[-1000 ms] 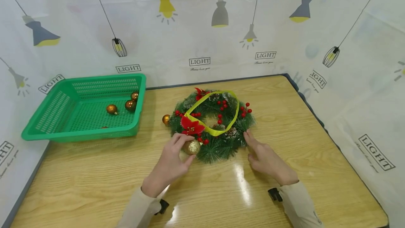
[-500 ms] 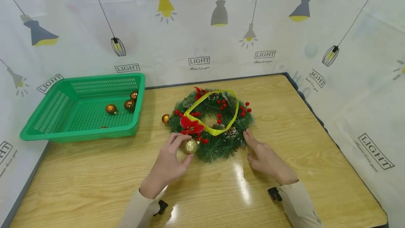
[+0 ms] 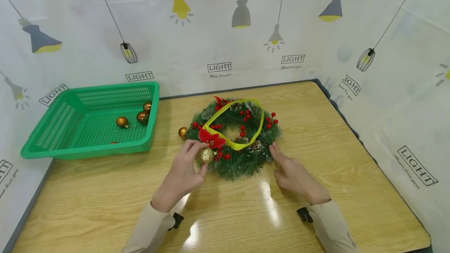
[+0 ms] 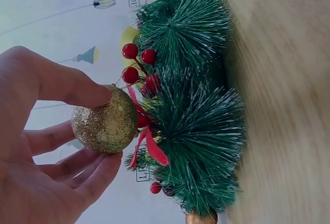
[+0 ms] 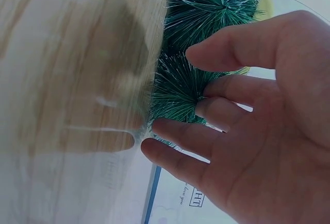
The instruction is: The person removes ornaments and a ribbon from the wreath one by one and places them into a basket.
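Note:
A green wreath (image 3: 233, 167) with red berries, pinecones and red poinsettia flowers (image 3: 212, 139) lies flat on the table. My left hand (image 3: 183, 171) pinches a glittery gold ball ornament (image 3: 205, 155) between thumb and fingers, at the wreath's front left edge. In the left wrist view the gold ball (image 4: 105, 123) sits close to the berries and red petals. My right hand (image 3: 295, 173) rests its fingers against the wreath's right front edge. The right wrist view shows that hand's fingers (image 5: 191, 136) loosely bent beside the green needles (image 5: 180, 84), holding nothing.
A yellow ribbon loop (image 3: 260, 124) lies across the wreath. An orange-gold ball (image 3: 182, 132) sits at its left edge. The green basket (image 3: 88, 151) at the left back holds several shiny balls (image 3: 122, 122). A printed sheet (image 3: 190, 50) backs the wooden table (image 3: 105, 206).
My left hand has shifted slightly left and up with the gold ball, away from the wreath's front needles. The right hand stays in place at the wreath. The head view has tilted a little.

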The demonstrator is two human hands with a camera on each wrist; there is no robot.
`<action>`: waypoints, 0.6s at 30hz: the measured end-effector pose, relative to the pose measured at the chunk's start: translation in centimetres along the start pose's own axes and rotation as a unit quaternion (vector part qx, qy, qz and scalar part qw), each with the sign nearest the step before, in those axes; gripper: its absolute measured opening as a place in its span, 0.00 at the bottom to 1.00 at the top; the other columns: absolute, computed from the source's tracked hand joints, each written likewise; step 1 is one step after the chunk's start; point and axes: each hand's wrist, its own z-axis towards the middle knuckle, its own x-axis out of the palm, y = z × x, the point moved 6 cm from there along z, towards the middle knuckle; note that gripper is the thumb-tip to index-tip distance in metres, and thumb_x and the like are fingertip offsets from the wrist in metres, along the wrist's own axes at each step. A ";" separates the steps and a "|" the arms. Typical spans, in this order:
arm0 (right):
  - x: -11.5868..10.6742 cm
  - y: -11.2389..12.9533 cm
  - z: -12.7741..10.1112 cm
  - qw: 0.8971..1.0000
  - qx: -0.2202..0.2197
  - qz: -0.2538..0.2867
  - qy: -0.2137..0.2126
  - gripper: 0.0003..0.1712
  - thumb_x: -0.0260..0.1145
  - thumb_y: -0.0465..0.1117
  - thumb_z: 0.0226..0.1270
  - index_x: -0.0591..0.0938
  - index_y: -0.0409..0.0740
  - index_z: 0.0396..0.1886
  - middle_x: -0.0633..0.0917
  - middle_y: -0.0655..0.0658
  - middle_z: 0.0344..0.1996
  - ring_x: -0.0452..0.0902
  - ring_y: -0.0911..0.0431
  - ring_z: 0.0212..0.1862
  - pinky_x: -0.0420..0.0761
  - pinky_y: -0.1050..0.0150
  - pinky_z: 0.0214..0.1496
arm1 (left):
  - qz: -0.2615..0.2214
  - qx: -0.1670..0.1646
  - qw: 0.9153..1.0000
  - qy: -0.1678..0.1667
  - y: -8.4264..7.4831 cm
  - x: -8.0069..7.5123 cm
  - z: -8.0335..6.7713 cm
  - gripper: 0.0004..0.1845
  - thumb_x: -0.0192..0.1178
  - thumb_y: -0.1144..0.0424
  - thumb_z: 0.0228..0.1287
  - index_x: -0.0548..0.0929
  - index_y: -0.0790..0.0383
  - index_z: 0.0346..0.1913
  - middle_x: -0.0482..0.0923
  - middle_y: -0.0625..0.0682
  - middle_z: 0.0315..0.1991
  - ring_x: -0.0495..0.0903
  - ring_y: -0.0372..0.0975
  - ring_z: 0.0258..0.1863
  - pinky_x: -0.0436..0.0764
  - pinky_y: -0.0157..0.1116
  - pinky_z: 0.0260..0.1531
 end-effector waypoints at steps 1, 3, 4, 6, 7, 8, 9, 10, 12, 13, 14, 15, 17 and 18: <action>0.0 0.0 0.0 1.000 0.000 -0.001 0.001 0.45 0.58 0.24 0.66 0.50 0.28 0.79 0.48 0.25 0.78 0.55 0.69 0.11 0.70 0.70 0.13 | 0.000 -0.006 1.000 0.003 0.1 0.0 -0.1 0.26 0.70 0.77 0.51 0.81 0.68 0.57 0.76 0.58 0.49 0.80 0.48 0.47 0.86 0.45 0.41; 0.0 0.0 0.0 1.000 0.000 -0.001 0.001 0.44 0.58 0.24 0.66 0.50 0.28 0.79 0.48 0.25 0.78 0.55 0.69 0.11 0.69 0.70 0.13 | 0.003 -0.014 1.000 0.004 0.2 0.1 -0.2 0.26 0.71 0.76 0.51 0.81 0.68 0.57 0.76 0.58 0.48 0.80 0.48 0.45 0.86 0.45 0.41; 0.1 -0.1 0.0 1.000 0.000 0.000 0.001 0.44 0.58 0.24 0.66 0.50 0.29 0.79 0.48 0.25 0.78 0.55 0.69 0.11 0.69 0.70 0.14 | 0.004 -0.016 1.000 0.003 0.2 0.1 -0.3 0.26 0.71 0.76 0.51 0.81 0.68 0.57 0.76 0.58 0.47 0.80 0.48 0.45 0.86 0.45 0.40; 0.1 -0.1 0.0 1.000 0.001 0.001 0.001 0.44 0.58 0.24 0.67 0.50 0.29 0.79 0.48 0.26 0.78 0.54 0.69 0.11 0.69 0.70 0.15 | 0.006 -0.016 1.000 -0.001 0.3 0.2 -0.3 0.26 0.71 0.75 0.52 0.80 0.68 0.57 0.76 0.59 0.47 0.80 0.47 0.43 0.86 0.45 0.40; 0.0 -0.1 0.0 1.000 0.002 0.001 0.000 0.44 0.58 0.24 0.67 0.50 0.29 0.79 0.48 0.26 0.78 0.54 0.69 0.11 0.70 0.70 0.15 | 0.008 -0.014 1.000 -0.005 0.3 0.1 -0.2 0.26 0.71 0.75 0.52 0.80 0.68 0.57 0.76 0.59 0.47 0.80 0.47 0.43 0.86 0.44 0.40; 0.0 -0.2 0.0 1.000 0.002 0.002 -0.001 0.44 0.58 0.24 0.67 0.50 0.29 0.79 0.48 0.26 0.78 0.54 0.69 0.11 0.70 0.69 0.15 | 0.008 -0.011 1.000 -0.008 0.3 0.1 -0.1 0.26 0.71 0.74 0.53 0.80 0.68 0.57 0.76 0.59 0.48 0.80 0.47 0.43 0.87 0.44 0.40; 0.0 -0.2 0.0 1.000 0.003 0.002 -0.001 0.44 0.58 0.24 0.67 0.50 0.29 0.79 0.48 0.26 0.78 0.54 0.69 0.12 0.70 0.69 0.16 | 0.006 -0.008 1.000 -0.011 0.3 0.1 0.0 0.26 0.71 0.74 0.53 0.80 0.68 0.57 0.76 0.59 0.48 0.80 0.47 0.43 0.87 0.44 0.39; 0.0 -0.2 -0.1 1.000 0.004 0.003 -0.001 0.44 0.58 0.24 0.67 0.50 0.29 0.79 0.48 0.26 0.78 0.54 0.69 0.12 0.70 0.69 0.16 | 0.004 -0.006 1.000 -0.012 0.2 0.1 0.2 0.26 0.71 0.74 0.53 0.80 0.68 0.58 0.76 0.59 0.48 0.81 0.47 0.43 0.87 0.44 0.39; 0.0 -0.3 -0.1 1.000 0.005 0.003 -0.001 0.45 0.58 0.24 0.66 0.50 0.29 0.79 0.48 0.26 0.78 0.54 0.68 0.12 0.71 0.70 0.16 | 0.002 -0.004 1.000 -0.011 0.1 0.1 0.4 0.26 0.71 0.74 0.53 0.80 0.68 0.58 0.76 0.60 0.49 0.81 0.47 0.42 0.87 0.44 0.39; 0.0 -0.3 -0.1 1.000 0.005 0.004 -0.001 0.45 0.58 0.24 0.66 0.50 0.29 0.79 0.48 0.26 0.78 0.54 0.68 0.12 0.71 0.69 0.17 | 0.001 -0.006 1.000 -0.009 0.1 0.0 0.5 0.26 0.71 0.74 0.53 0.80 0.69 0.58 0.76 0.60 0.48 0.81 0.47 0.42 0.87 0.45 0.39; 0.0 -0.3 -0.1 1.000 0.004 0.004 -0.001 0.44 0.58 0.24 0.66 0.50 0.29 0.79 0.48 0.26 0.78 0.54 0.68 0.12 0.71 0.70 0.17 | 0.001 -0.008 1.000 -0.008 0.1 0.0 0.6 0.26 0.71 0.74 0.53 0.80 0.69 0.58 0.76 0.60 0.48 0.81 0.47 0.42 0.87 0.45 0.38; 0.0 -0.3 -0.1 1.000 0.003 0.003 -0.001 0.44 0.58 0.24 0.66 0.50 0.29 0.79 0.49 0.26 0.78 0.54 0.68 0.12 0.71 0.70 0.18 | 0.003 -0.011 1.000 -0.007 0.1 0.0 0.6 0.26 0.71 0.74 0.53 0.80 0.69 0.58 0.76 0.60 0.48 0.80 0.47 0.41 0.87 0.44 0.38; 0.0 -0.2 -0.1 1.000 0.003 0.002 -0.003 0.44 0.58 0.25 0.66 0.51 0.30 0.79 0.49 0.26 0.78 0.54 0.68 0.12 0.72 0.70 0.19 | 0.004 -0.019 1.000 -0.006 0.0 0.0 0.7 0.26 0.71 0.74 0.53 0.80 0.68 0.58 0.76 0.59 0.47 0.80 0.46 0.41 0.86 0.43 0.38; 0.0 -0.2 -0.1 1.000 0.003 0.001 -0.004 0.45 0.58 0.25 0.66 0.51 0.30 0.79 0.49 0.26 0.78 0.53 0.68 0.12 0.72 0.70 0.19 | 0.003 -0.020 1.000 -0.004 -0.1 0.0 0.7 0.26 0.71 0.74 0.53 0.80 0.68 0.58 0.76 0.58 0.47 0.80 0.45 0.40 0.86 0.42 0.38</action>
